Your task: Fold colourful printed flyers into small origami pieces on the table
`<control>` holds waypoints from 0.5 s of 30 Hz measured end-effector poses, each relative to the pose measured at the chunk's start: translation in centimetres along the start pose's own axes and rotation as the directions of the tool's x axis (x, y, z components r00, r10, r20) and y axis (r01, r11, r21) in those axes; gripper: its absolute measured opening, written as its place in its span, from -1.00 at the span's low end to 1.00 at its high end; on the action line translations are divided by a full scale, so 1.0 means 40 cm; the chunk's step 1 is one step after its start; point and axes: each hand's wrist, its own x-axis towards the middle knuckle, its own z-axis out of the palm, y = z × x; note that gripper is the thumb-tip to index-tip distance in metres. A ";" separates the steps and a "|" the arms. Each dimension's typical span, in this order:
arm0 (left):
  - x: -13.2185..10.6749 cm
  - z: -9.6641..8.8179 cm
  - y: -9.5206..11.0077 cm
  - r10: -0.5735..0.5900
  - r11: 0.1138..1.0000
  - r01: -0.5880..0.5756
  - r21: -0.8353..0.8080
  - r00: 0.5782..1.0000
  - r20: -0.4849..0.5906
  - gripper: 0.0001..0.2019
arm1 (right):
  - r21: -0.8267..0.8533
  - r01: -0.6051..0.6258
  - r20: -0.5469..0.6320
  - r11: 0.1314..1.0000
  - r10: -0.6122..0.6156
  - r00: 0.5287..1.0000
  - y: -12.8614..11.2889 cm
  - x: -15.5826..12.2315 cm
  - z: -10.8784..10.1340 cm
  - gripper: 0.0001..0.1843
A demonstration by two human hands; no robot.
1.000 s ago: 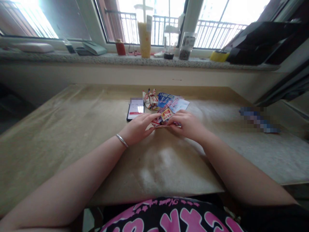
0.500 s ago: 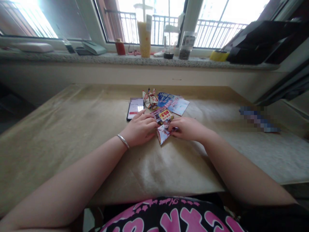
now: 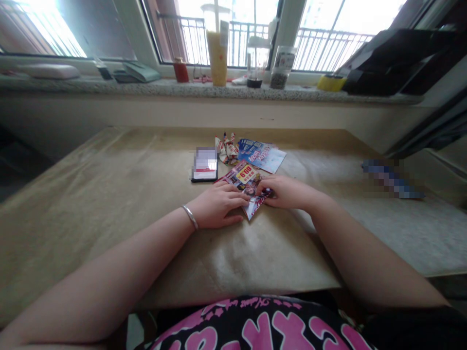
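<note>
A colourful printed paper flyer, with a yellow patch reading 6.68 or 89.9 upside down, lies on the table, its near end folded to a white-and-red point. My left hand rests on the flyer's left side, fingers stretched out and flat. On the right edge, the curled fingers of my right hand pinch the paper near a fold; the fingertips are partly hidden. Just beyond the flyer are a fan of blue leaflets and a crumpled-looking folded paper piece.
A phone lies left of the flyer. At the far right of the table is a blurred-out bluish item. The windowsill behind holds a tall yellow-filled cup, a red jar and a yellow tape roll.
My left hand has slid nearer to me and flattened onto the flyer's lower part. The flyer has turned slightly and its folded point shifted right. My right hand stays at the right edge.
</note>
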 end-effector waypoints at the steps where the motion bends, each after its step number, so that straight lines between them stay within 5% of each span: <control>1: 0.001 0.002 0.000 0.005 1.000 -0.005 -0.011 1.000 0.001 -0.66 | 0.003 0.002 -0.001 1.000 -0.002 1.000 0.001 0.001 0.000 -0.82; 15: 0.001 0.016 -0.012 0.074 0.994 -0.077 -0.081 0.997 -0.032 -0.66 | 0.103 0.061 -0.086 0.993 -0.052 0.995 0.030 0.014 0.020 -0.89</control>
